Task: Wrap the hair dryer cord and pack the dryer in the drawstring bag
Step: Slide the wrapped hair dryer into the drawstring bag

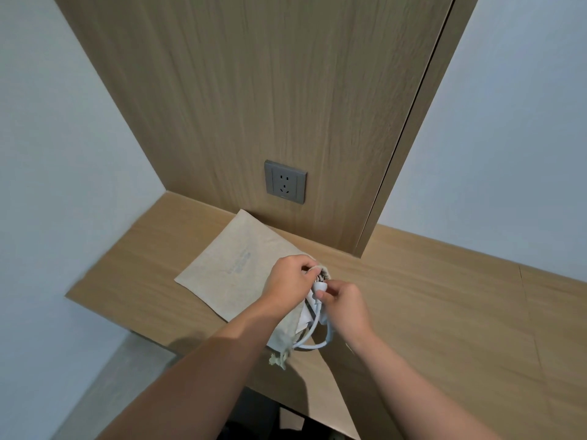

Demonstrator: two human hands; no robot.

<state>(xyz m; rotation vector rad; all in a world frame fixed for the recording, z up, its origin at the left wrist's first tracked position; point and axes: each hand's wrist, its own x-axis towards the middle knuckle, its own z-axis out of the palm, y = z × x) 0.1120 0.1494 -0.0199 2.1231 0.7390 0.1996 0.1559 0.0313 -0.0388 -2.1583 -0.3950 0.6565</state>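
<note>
Lying flat on the wooden desk (428, 300), the cloth bag (228, 265) stretches away from the hands to the left. The left hand (287, 281) pinches the bag's open edge. The right hand (344, 304) is closed on the white plug (318, 289), right beside the left hand. Loops of white cord (313, 335) hang out below both hands (most of the dryer is hidden). A knotted string (279, 360) sticks out under the left wrist.

Faint blue print shows on the beige drawstring bag (235, 265), too blurred to read; the grey wall socket (285, 181) carries no legible marking.
</note>
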